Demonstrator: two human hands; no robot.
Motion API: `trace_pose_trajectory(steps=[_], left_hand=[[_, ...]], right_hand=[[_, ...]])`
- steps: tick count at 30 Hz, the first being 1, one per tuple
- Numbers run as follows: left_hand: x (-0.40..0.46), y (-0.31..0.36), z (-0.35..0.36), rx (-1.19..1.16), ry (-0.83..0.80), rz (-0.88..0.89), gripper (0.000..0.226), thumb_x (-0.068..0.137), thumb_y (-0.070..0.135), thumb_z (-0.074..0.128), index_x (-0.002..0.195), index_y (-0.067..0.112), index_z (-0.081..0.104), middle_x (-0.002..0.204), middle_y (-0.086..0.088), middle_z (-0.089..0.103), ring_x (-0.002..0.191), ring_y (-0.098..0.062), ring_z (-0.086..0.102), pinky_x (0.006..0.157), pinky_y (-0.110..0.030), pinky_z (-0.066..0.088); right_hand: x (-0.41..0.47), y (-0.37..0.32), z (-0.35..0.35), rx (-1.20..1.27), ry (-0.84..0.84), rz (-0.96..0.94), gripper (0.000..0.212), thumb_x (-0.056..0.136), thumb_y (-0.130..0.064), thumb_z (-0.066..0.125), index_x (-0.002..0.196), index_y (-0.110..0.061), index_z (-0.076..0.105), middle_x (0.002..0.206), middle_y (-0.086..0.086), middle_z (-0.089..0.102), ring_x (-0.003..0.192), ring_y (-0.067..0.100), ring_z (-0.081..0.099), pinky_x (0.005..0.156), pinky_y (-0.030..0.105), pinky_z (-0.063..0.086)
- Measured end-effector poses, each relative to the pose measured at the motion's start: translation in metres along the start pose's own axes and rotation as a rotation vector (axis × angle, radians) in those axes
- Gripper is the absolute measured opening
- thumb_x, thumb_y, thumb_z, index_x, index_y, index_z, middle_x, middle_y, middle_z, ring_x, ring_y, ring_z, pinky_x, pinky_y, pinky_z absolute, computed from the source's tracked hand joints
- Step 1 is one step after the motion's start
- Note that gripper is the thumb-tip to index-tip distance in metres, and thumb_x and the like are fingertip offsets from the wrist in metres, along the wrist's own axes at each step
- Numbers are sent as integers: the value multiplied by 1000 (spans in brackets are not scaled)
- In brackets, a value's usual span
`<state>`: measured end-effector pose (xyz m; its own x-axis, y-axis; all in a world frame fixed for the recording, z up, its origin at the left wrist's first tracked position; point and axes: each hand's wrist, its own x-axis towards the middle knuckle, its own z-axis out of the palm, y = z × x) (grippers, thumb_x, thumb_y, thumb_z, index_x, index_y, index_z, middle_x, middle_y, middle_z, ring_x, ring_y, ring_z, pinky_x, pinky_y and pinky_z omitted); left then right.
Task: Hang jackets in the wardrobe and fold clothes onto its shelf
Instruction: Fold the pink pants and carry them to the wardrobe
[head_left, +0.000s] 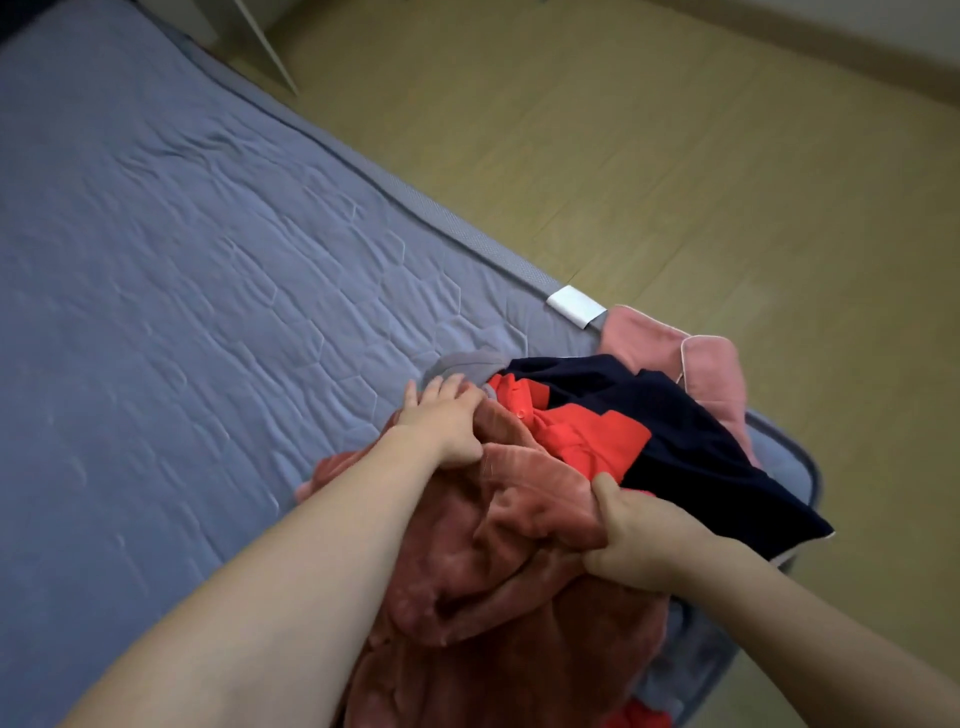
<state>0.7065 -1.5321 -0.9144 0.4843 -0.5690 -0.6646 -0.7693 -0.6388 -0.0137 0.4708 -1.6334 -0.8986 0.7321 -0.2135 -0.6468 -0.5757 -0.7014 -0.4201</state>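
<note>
Rust-pink fleecy garment (498, 561) bunched in both gripping hands, left (447, 421) and right (639, 545), on quilted blue mattress (182, 270)

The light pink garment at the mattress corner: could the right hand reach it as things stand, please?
Probably not directly: the right hand grips the fuzzy rust-pink fleece garment, and the navy and red garment lies across the light pink garment.

Clothes pile (571, 467) crowds the mattress (182, 286) corner; bare quilted surface lies leftward.

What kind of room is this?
Probably a bedroom: a blue-grey quilted mattress on a yellowish wood-look floor, with a pile of clothes topped by a rust-pink fleece garment at its corner.
</note>
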Motion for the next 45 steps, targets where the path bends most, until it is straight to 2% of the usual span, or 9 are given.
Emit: trace_pose_trajectory(steps=[5, 11, 14, 18, 24, 29, 33, 40, 45], left_hand=[[-38, -36, 7, 38, 93, 86, 42, 76, 39, 57, 113, 20, 52, 117, -9, 54, 113, -33, 55, 93, -43, 46], [-151, -142, 23, -93, 160, -129, 43, 82, 44, 51, 118, 22, 45, 123, -7, 61, 111, -31, 60, 86, -40, 49], [-237, -215, 23, -61, 218, -151, 80, 73, 73, 52, 136, 29, 29, 132, -3, 50, 117, -29, 57, 91, -41, 46], [-389, -316, 29, 34, 288, -183, 113, 53, 92, 45, 145, 37, 11, 132, -2, 39, 116, -26, 56, 91, -40, 47], [-669, -449, 28, -7, 499, -528, 60, 85, 47, 62, 132, 20, 36, 123, -7, 45, 105, -33, 59, 81, -45, 51], [-881, -507, 0, 27, 654, -641, 69, 84, 29, 61, 143, 22, 25, 119, -8, 38, 97, -33, 56, 75, -43, 50], [-1004, -515, -36, 136, 865, -616, 68, 89, 21, 55, 142, 35, 13, 115, -9, 42, 81, -35, 57, 60, -42, 46], [-1143, -498, -89, 268, 1115, -554, 31, 92, 40, 52, 117, 23, 44, 111, -5, 47, 68, -30, 59, 52, -33, 44], [-1200, -493, -101, -276, 1148, -627, 15, 83, 21, 72, 84, 22, 58, 85, 8, 55, 79, -16, 58, 66, -20, 44]], right_hand=[[-5, -28, 4, -219, 56, 152, 42, 79, -48, 56, 104, -19, 39, 111, 3, 63, 103, 28, 61, 72, 34, 43], [-6, -136, -19, -132, -11, 59, 69, 67, -63, 57, 115, -14, 48, 121, 6, 61, 110, 26, 60, 76, 30, 41], [-12, -222, -24, -42, -111, 16, 74, 72, -64, 51, 126, -14, 48, 134, 13, 53, 119, 30, 53, 83, 32, 38], [-43, -369, -13, -222, 18, -170, 26, 88, -27, 48, 108, -11, 46, 128, 20, 55, 115, 33, 54, 80, 32, 36], [-182, -630, -20, -386, 259, -509, 22, 85, -8, 45, 106, -11, 41, 118, 18, 50, 106, 39, 55, 80, 39, 45], [-329, -797, -40, -428, 548, -734, 19, 83, -3, 44, 95, -13, 35, 75, 5, 46, 65, 30, 49, 57, 35, 37], [-415, -872, -68, -170, 679, -777, 19, 78, -3, 46, 92, -16, 44, 72, 8, 51, 61, 27, 50, 50, 33, 41], [-513, -927, -109, 954, 302, -864, 21, 76, -4, 70, 95, -14, 69, 93, 12, 71, 84, 26, 68, 72, 35, 56], [-550, -950, -88, 844, 444, -1074, 12, 91, -22, 60, 102, -25, 64, 101, -3, 68, 95, 16, 63, 89, 33, 50]])
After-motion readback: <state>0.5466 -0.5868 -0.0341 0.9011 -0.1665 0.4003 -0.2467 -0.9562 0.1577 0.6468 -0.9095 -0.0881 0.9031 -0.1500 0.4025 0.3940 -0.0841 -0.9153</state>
